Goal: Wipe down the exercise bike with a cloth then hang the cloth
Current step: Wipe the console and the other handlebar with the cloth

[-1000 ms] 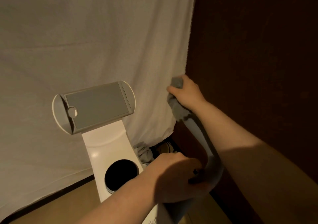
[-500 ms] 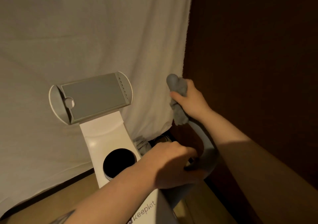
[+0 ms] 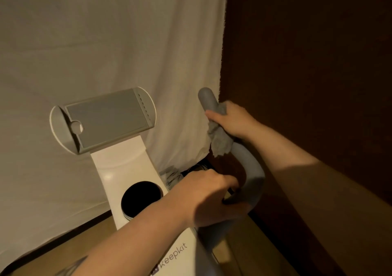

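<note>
Right now the right hand point(image 3: 230, 121) clamps the cloth point(image 3: 218, 140) around the grey handlebar point(image 3: 250, 169), whose bar runs down and back toward the left hand point(image 3: 209, 197), seemingly gripping its lower bend, beside the bike's white column point(image 3: 123, 165)

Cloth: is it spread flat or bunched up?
Bunched: the right hand grips the cloth crumpled around the handlebar.

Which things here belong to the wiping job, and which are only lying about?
Job:
cloth, gripped by right hand
grey handlebar, held by left hand
white bike column
tablet holder

Lying about:
white sheet
dark wall
grey bundle behind the column
</note>
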Motion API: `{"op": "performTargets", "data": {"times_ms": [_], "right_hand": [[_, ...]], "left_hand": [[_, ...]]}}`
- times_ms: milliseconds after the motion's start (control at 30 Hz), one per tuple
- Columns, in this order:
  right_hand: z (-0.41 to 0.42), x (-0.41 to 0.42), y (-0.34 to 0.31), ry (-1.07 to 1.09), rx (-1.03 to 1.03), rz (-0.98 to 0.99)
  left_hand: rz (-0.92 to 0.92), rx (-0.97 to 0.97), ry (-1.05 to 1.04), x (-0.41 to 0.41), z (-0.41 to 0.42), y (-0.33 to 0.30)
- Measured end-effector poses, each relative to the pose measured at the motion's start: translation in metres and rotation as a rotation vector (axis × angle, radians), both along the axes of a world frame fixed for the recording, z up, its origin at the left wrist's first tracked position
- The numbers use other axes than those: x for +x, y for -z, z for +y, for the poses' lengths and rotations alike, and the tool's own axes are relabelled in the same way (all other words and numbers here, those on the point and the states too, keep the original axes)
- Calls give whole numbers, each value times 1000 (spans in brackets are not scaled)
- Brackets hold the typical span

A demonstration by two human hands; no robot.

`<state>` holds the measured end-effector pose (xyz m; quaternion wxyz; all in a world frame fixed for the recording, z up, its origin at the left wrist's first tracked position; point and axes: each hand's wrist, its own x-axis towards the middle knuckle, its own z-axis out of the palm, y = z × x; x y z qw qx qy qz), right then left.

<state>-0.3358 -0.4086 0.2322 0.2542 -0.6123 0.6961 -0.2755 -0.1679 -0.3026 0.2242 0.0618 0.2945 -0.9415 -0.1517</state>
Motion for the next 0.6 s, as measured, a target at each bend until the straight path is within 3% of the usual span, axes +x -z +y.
{"op": "performTargets", "data": {"times_ms": [133, 267, 333, 433, 600], "right_hand": [[12, 13, 1, 68, -122, -131], [35, -5, 5, 44, 114, 133], [18, -4, -6, 34, 184, 98], [18, 5, -7, 74, 134, -50], [71, -4, 14, 106, 112, 379]], "left_hand": [[-9, 14, -2, 1, 0, 2], [-3, -17, 6, 0, 1, 2], [-7, 0, 5, 0, 0, 2], [-28, 6, 8, 1, -1, 3], [-11, -1, 30, 1, 0, 5]]}}
